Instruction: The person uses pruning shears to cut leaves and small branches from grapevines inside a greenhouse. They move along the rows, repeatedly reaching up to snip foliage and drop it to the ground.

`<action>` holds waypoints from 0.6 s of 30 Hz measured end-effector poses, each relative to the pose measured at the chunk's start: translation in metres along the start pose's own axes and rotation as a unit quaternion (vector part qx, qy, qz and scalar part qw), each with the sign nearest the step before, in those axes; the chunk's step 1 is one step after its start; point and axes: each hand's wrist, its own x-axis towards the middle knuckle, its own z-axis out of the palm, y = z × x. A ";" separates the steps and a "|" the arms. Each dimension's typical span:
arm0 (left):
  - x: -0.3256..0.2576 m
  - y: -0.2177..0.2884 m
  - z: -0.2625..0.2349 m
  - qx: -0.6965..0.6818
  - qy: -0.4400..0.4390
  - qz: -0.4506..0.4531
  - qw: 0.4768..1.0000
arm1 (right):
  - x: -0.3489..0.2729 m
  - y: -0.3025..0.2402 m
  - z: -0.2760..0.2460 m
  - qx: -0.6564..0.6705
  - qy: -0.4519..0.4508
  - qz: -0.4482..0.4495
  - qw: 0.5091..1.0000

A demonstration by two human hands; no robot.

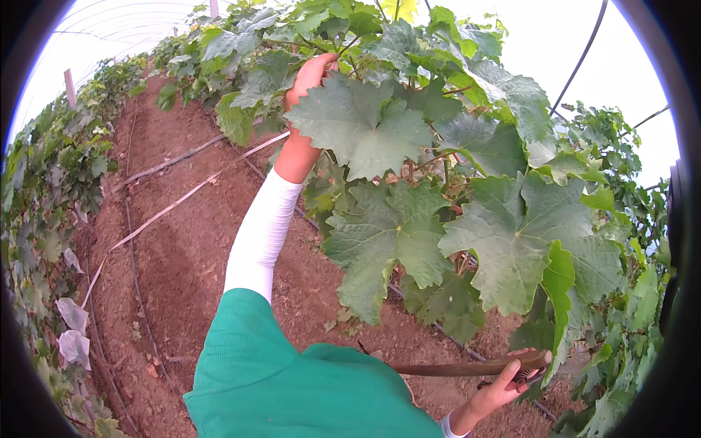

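Note:
My left hand (pixel 312 77) is raised into a leafy grapevine (pixel 398 226), its fingers curled among the upper stems. A broad vine leaf (pixel 365 128) covers part of that hand, so what it grips is hidden. Low on the right, my right hand (pixel 495 394) is closed around a brown wooden stick (pixel 453 368), which lies roughly level. Against the stick, in the same hand, is a small dark-handled tool (pixel 523 377) that looks like pruning shears; leaves and fingers hide most of it.
Reddish-brown soil (pixel 182 255) runs between the vine rows, with a thin dark hose (pixel 135 270) and a pale strap (pixel 157 217) across it. Another vine row (pixel 47 219) stands at left, with pale plastic scraps (pixel 73 343). A dark cable (pixel 582 58) hangs at upper right.

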 end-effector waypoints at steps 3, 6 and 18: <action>0.019 0.011 -0.003 0.130 -0.054 0.120 0.983 | -0.001 0.000 0.001 0.003 0.001 -0.008 1.000; 0.034 0.027 -0.011 0.282 -0.116 0.141 0.942 | -0.002 0.000 0.001 0.004 0.000 0.000 1.000; 0.083 -0.010 -0.026 0.389 -0.241 0.300 0.837 | -0.008 0.000 0.006 0.011 -0.007 0.017 1.000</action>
